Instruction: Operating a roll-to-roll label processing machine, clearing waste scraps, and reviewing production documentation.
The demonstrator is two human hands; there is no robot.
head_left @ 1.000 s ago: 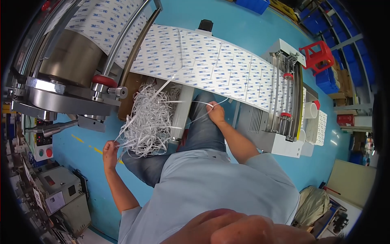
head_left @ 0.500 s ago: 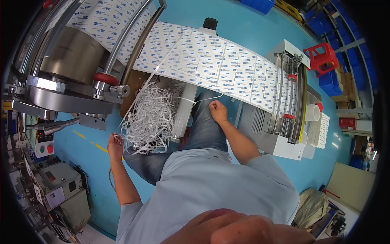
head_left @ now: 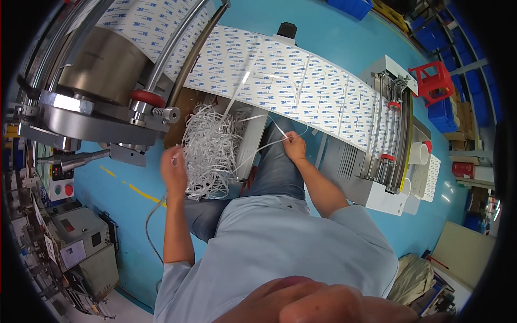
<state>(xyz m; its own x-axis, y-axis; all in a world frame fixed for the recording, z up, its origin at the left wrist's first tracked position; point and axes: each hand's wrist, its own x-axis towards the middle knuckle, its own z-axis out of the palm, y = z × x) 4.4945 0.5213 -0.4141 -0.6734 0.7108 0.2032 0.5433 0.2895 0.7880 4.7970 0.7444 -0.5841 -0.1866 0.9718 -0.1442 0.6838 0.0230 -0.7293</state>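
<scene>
Between the fingers of my right hand (head_left: 294,147), closed above my thigh, is a thin white strip (head_left: 263,146). The strip trails left toward a box heaped with curled white scrap strips (head_left: 211,153). My left hand (head_left: 173,166) is raised beside the left edge of that heap. Motion smears its fingers, so what they hold, if anything, is unclear. Beyond both hands stretches a wide white sheet (head_left: 269,75) printed with blue marks. A pale band of strip (head_left: 241,85) slants from the sheet down to the heap.
At the left a machine carries a large metal roller (head_left: 105,64) and a rod with a red collar (head_left: 148,98). The sheet runs right into another roller unit (head_left: 385,124). A red stool (head_left: 432,81) and blue bins (head_left: 442,113) stand beyond it.
My left hand has moved right and slightly up, nearer the scrap heap. The strip by my right hand has shifted, and the long strip that ran down to my left hand now hangs into the heap.
</scene>
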